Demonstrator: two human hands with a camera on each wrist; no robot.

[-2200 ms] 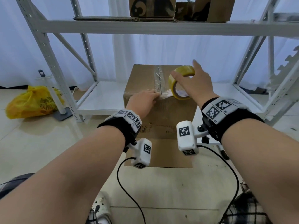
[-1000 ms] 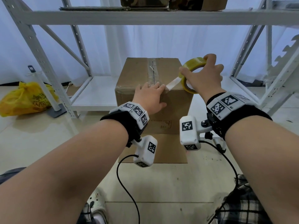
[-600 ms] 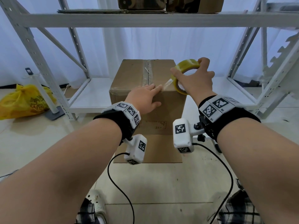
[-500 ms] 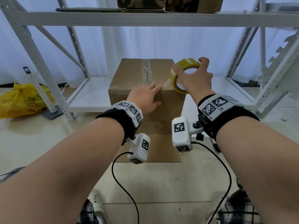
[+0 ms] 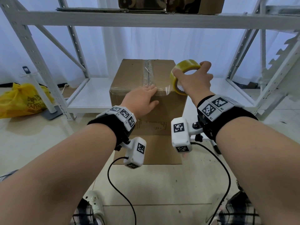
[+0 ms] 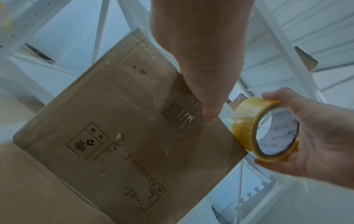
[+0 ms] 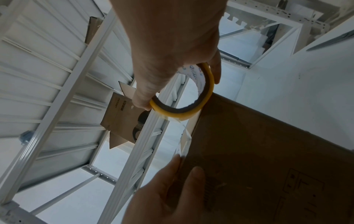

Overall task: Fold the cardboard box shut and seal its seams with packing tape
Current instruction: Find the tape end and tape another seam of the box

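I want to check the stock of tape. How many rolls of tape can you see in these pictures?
1. The only tape roll is held in the right hand, at the right front corner of the box. Others may be hidden out of view.

White steel shelving rack (image 5: 40,51) with perforated uprights and diagonal braces; upper shelf beam (image 5: 146,17) carries flattened cardboard and brown cartons (image 5: 170,4). White low shelf deck (image 5: 90,93) near the floor. Sheer white curtain (image 5: 146,44) behind, backlit, daylight diffuse. Floor: pale beige tiles (image 5: 40,140), glossy. Yellow plastic bag (image 5: 22,101) at left, beside a white pole on a grey base (image 5: 52,113).
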